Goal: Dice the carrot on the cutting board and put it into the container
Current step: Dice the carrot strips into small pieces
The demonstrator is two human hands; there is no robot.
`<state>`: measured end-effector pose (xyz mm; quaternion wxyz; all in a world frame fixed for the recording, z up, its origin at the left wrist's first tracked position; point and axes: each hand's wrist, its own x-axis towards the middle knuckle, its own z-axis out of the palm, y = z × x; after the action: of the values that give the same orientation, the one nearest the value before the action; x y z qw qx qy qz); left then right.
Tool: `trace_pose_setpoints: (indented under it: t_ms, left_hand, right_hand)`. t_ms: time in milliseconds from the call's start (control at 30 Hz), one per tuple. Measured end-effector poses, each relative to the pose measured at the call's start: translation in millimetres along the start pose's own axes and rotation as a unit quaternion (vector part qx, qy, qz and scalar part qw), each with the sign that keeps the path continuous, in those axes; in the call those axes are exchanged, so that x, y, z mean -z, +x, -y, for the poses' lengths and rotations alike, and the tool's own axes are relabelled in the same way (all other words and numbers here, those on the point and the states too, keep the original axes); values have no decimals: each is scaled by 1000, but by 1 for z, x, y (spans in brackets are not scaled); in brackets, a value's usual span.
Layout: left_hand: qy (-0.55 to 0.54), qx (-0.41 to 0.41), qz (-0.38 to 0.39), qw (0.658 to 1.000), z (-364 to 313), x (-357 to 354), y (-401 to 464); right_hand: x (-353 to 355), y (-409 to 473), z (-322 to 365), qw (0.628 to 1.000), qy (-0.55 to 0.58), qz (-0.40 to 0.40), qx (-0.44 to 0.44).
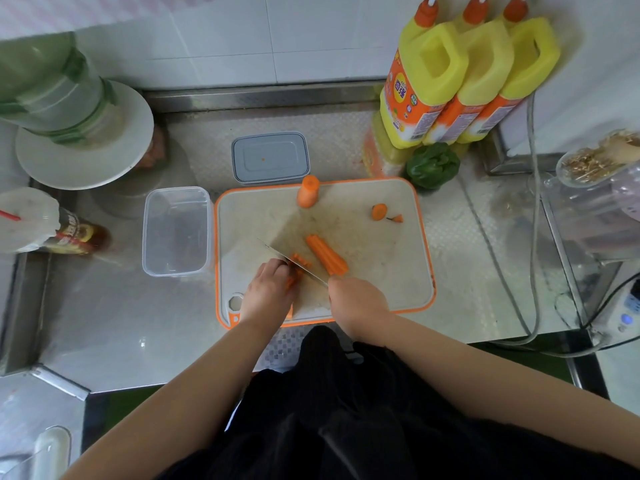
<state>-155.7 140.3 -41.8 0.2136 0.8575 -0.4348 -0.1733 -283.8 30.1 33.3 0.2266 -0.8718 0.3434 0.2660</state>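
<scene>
On the white cutting board with the orange rim [398, 271], centre frame, sit four carrot lots: one upright stub [308, 191] at its top edge, one bundle of long sticks [327, 255] mid-board, one round slice with a tip scrap [379, 212] upper right, and the strips under the blade [300, 261]. One clear plastic container [177, 231] stands just left of the board, one grey lid [270, 156] above. Three yellow bottles [460, 81] upper right. The left hand [268, 289] curls its fingers onto the strips; the right hand [356, 299] grips the steel knife [292, 259].
</scene>
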Motion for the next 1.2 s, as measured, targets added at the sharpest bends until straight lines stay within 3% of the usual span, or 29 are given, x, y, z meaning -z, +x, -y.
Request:
trace_pose_setpoints:
  t_ms: [400, 700, 1000, 1200]
  left_hand:
    - [2, -36, -36, 999, 4, -4, -8]
    - [3, -62, -63, 996, 5, -8, -9]
    - [-25, -80, -57, 995, 18, -14, -5]
    - [-8, -105, -74, 992, 15, -12, -7]
  right_hand:
    - [-4, 13, -8, 993, 120, -3, -15]
    - [-6, -8, -5, 998, 40, -20, 37]
    - [-7, 0, 6, 1000, -5, 11, -2]
    - [-8, 11, -1, 994, 103, 12, -20]
